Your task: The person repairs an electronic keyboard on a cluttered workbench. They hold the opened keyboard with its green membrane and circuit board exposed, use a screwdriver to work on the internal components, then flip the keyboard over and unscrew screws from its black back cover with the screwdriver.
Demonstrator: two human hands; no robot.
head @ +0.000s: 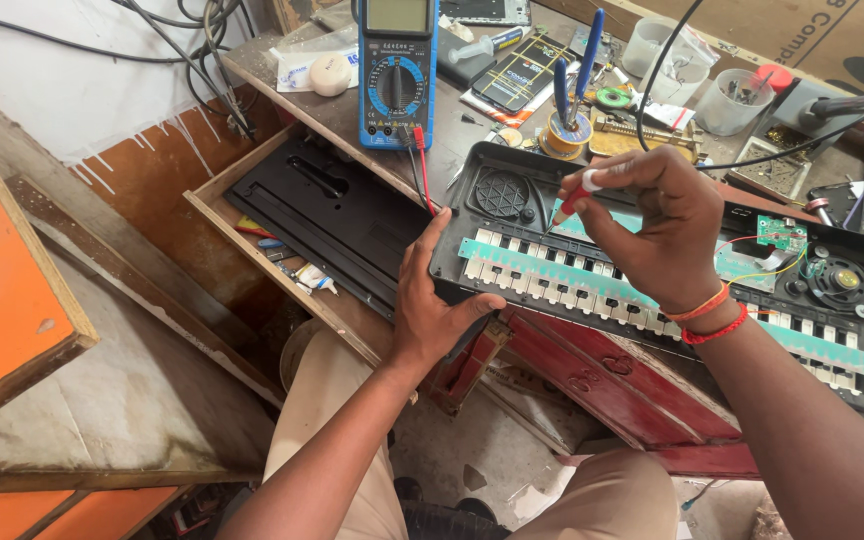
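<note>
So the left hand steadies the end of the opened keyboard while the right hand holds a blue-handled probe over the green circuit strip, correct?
Not quite: the head view shows the probe in the right hand is red and white, not blue-handled. The rest stands: the left hand steadies the end of the opened keyboard, and the probe is over the green circuit strip.
</note>
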